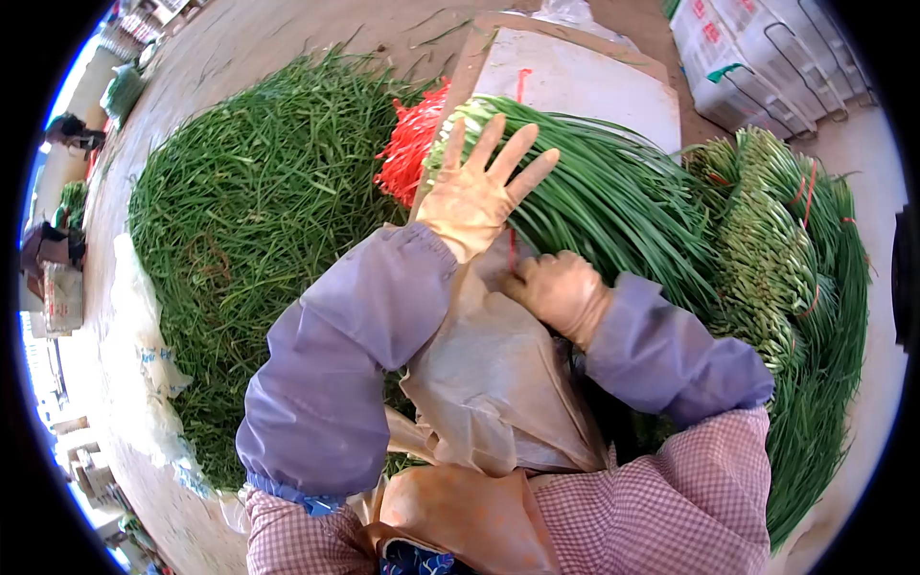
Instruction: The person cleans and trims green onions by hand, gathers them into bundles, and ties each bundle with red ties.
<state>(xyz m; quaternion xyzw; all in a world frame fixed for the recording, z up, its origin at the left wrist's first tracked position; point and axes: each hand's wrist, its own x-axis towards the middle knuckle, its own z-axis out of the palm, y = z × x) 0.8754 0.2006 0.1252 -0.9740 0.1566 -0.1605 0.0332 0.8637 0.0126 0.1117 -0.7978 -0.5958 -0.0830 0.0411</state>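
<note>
A thick bunch of garlic chives (613, 182) lies across a white board in front of me, its pale cut ends to the left. My left hand (476, 196), in a cream glove, is spread flat near those pale ends, fingers apart. A red tie (513, 251) runs under the bunch, with one end sticking up behind it. At the near side of the bunch, my gloved right hand (565, 295) has its fingers curled closed around the tie's near end. Its fingertips are partly hidden.
A heap of loose green leaves (259, 182) covers the floor at left. Red tie strips (412, 144) lie beside the white board (585, 81). Tied chive bundles (767, 249) are stacked at right, with white crates (757, 62) behind them. Other people are at the far left.
</note>
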